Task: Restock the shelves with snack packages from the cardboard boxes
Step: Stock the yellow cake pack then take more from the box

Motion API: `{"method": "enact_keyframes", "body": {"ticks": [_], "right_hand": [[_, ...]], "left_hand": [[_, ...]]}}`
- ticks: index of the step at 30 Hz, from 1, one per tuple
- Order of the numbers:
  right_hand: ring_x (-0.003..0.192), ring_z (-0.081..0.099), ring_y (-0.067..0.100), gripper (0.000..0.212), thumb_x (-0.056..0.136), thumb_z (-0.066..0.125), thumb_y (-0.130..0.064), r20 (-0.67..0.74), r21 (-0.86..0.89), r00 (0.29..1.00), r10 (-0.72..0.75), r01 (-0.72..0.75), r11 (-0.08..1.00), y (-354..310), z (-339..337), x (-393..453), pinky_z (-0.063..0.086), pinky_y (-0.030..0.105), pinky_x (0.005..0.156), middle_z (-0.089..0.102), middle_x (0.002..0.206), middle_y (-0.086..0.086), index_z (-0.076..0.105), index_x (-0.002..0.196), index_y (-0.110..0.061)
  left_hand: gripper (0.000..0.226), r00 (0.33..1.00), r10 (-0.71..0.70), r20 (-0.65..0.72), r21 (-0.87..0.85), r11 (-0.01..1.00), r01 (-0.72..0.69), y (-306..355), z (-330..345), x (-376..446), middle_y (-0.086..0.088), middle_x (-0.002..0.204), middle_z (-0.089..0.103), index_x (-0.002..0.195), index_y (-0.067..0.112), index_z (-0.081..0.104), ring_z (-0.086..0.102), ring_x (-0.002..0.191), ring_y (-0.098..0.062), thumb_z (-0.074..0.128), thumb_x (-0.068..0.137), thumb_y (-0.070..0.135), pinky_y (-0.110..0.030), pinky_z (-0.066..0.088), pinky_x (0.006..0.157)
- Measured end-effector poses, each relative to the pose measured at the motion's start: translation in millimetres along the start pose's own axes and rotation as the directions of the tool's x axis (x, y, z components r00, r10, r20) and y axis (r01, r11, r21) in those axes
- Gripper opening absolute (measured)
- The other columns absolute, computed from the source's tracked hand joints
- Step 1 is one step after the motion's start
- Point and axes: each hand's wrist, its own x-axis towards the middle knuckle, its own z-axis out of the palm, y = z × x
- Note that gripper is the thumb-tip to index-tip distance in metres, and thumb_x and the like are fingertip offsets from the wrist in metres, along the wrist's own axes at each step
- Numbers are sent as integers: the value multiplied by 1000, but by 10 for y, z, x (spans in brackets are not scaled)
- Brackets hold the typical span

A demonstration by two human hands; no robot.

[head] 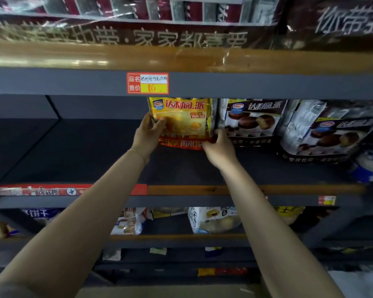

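Left hand (149,131) grips the upright yellow foil snack bag (181,121) at its left edge, thumb across the front, while right hand (219,147) pinches its lower right corner on the dark shelf board (73,151).

The dark middle shelf (78,151) carries a yellow snack bag (181,121) standing upright near its back. Just right of that bag stand two dark chocolate-pie bags (252,123), the farther one (323,134) tilted. Left of the yellow bag the board shows bare.
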Motion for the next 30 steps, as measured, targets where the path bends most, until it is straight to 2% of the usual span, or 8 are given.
{"method": "enact_keyframes", "body": {"ticks": [5,9,12,16,18,21,25,30], "right_hand": [[92,57,18,41,93,52,-16,41,-19,999,15,-14,1000,-9,26,19,40,24,61,62,124,6,52,135,-15],[83,57,4,64,94,55,-15,14,97,1000,4,-5,995,-73,102,-145,39,15,56,59,128,0,29,152,-16],[100,61,14,56,94,58,-13,-93,228,994,-65,85,970,-167,161,-363,41,11,61,59,125,-3,36,146,-17],[75,65,14,20,94,56,-11,-127,340,975,-182,215,916,-268,432,-748,49,24,62,66,91,-4,61,110,-21],[60,59,13,18,96,52,-4,-56,411,968,-246,247,878,-283,629,-971,47,28,57,62,71,-1,65,94,-16],[54,50,17,17,98,50,-2,127,438,939,-321,238,867,-338,1092,-1313,40,29,52,54,62,7,66,93,-8],[57,49,29,17,99,51,-5,341,353,879,-332,208,912,-359,2040,-1715,39,31,54,52,64,10,65,93,-12],[59,48,35,21,100,51,-8,532,210,815,-229,136,968,-477,3501,-2361,38,33,56,55,66,6,63,89,-21]], "left_hand": [[53,1000,23,10,92,995,-23,-22,39,-1,12,129,64,130,54,50,53,129,-26,60,78,62,-57,44,108],[59,997,-1,74,62,998,-4,31,-11,-98,5,122,68,134,30,51,66,112,-18,67,79,44,-52,51,103],[66,998,-34,52,45,998,32,84,-201,-263,2,113,71,129,24,57,68,105,-17,76,70,47,-42,55,97],[9,995,23,95,-34,999,-19,193,-563,-853,-3,91,71,105,15,67,71,83,-18,65,96,16,-34,60,75],[6,980,77,186,-41,997,-70,198,-838,-1175,-7,82,69,91,13,67,69,71,-21,63,96,14,-33,59,68],[15,974,49,221,16,998,-53,-36,-1324,-1466,-9,76,67,83,9,66,66,66,-22,62,97,6,-30,57,65],[26,993,-111,38,6,994,111,-724,-2184,-1774,-5,68,68,76,14,69,65,61,-19,60,98,4,-28,55,63],[20,934,-276,-226,-90,961,262,-1571,-3551,-2401,-2,59,63,77,5,63,59,55,-16,62,97,2,-31,48,63]]}}
